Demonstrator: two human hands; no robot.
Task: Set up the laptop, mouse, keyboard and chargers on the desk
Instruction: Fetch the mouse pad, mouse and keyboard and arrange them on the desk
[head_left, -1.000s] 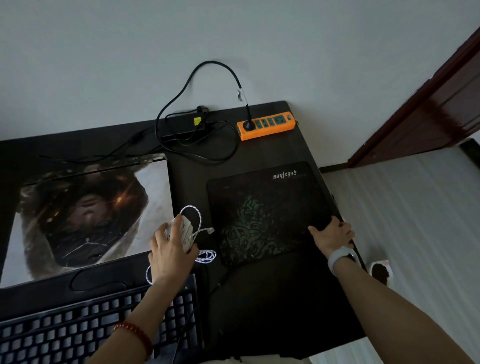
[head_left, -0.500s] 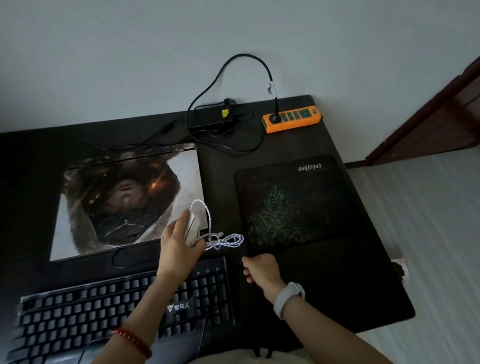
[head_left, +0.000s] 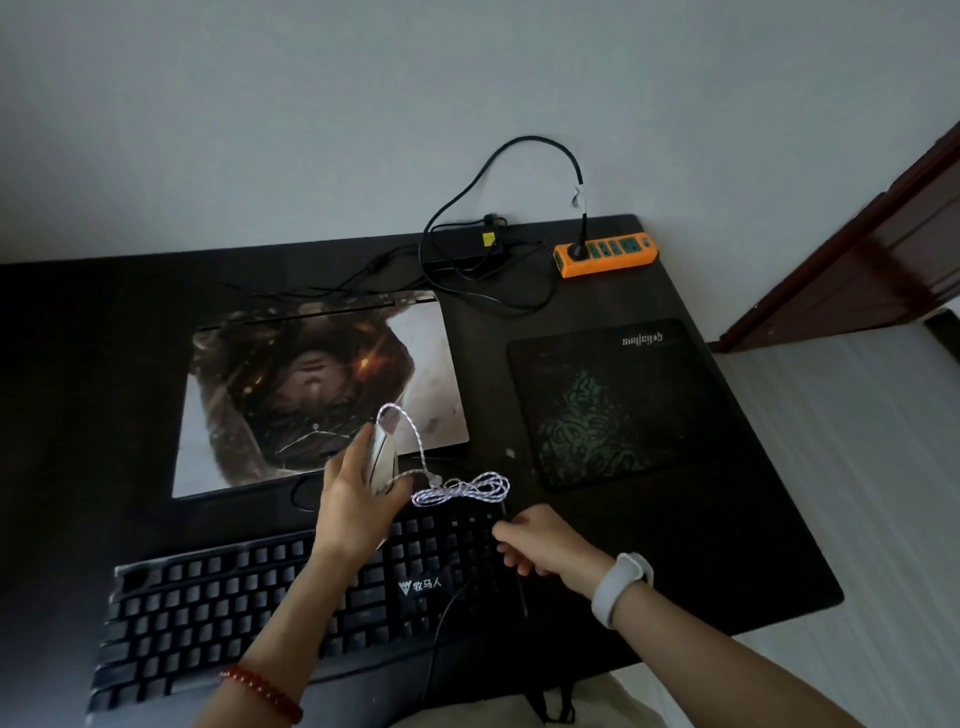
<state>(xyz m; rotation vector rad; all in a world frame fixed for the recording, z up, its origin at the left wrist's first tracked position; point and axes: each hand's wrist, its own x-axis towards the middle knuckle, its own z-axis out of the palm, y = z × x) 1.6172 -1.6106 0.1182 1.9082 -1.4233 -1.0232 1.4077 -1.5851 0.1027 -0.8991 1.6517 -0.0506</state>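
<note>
Mouse step in hand: left hand (head_left: 358, 499) grips the white mouse (head_left: 378, 460) at frame centre, above the keyboard (head_left: 291, 603), its braided cable (head_left: 462, 487) bundled alongside. Right hand (head_left: 540, 543) hangs loosely curled over the keyboard's right end, prob. holding nothing. Next: unbundle cable, put mouse on pad (head_left: 602, 400) at right of worktop (head_left: 727, 519).

Plain pale grey wall (head_left: 311, 114), dark wooden door (head_left: 883, 260) at right, light floor (head_left: 857, 467), black desk (head_left: 727, 519) against the wall
</note>
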